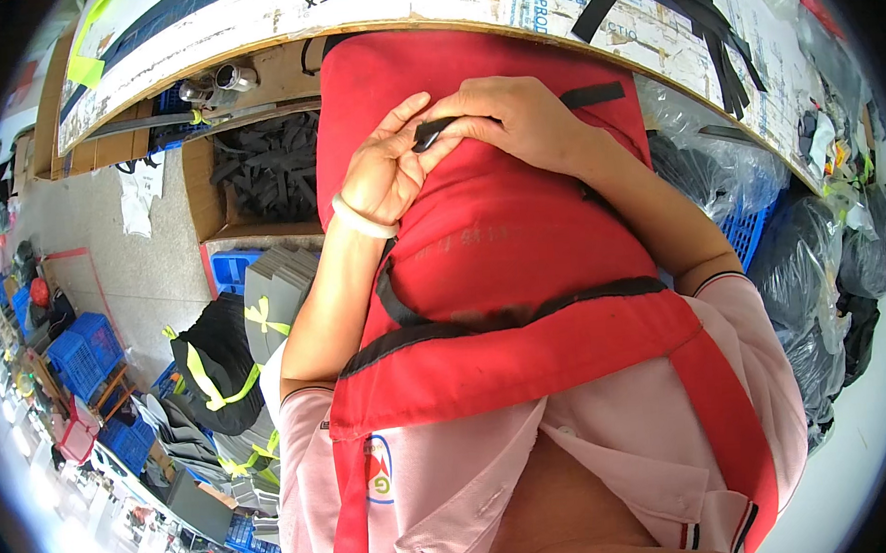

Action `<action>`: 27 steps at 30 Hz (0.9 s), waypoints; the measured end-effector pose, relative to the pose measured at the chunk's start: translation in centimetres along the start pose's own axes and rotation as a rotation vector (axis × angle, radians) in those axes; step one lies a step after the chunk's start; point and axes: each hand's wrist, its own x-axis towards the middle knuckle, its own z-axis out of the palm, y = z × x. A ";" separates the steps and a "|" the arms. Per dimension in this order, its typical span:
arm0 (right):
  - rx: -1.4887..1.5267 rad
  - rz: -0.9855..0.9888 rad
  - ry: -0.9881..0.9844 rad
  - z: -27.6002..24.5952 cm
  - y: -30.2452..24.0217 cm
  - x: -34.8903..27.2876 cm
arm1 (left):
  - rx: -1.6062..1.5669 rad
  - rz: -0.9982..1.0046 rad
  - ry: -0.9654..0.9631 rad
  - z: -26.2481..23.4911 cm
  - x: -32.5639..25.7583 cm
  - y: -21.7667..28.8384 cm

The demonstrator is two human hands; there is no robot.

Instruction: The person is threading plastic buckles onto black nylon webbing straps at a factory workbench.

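Note:
Over my lap, covered by a red apron, both hands meet at a short black strap. My right hand pinches it between thumb and fingertips, and a flat black tail comes out past the knuckles. At the strap's folded end, my left hand is turned palm up, its fingers against the strap and its thumb stretched out. A small shiny spot shows at that end; what it is I cannot make out. A pale bracelet circles the left wrist.
A worn white workbench runs across the far side, with black strips hanging over its edge. Left of my lap, a cardboard box holds many black pieces. Grey stacks stand nearby. Clear plastic bags crowd the right.

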 end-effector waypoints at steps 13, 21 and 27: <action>0.221 0.152 -0.068 0.3 2.3 -0.1 | 0.995 0.357 0.116 1.5 -1.1 -1.1; 0.776 0.540 -0.005 -1.2 -1.3 0.6 | 0.656 0.386 0.204 2.2 -0.6 -1.0; 1.107 0.655 0.022 0.5 -0.5 0.1 | 0.710 0.510 0.141 2.2 -0.1 -1.5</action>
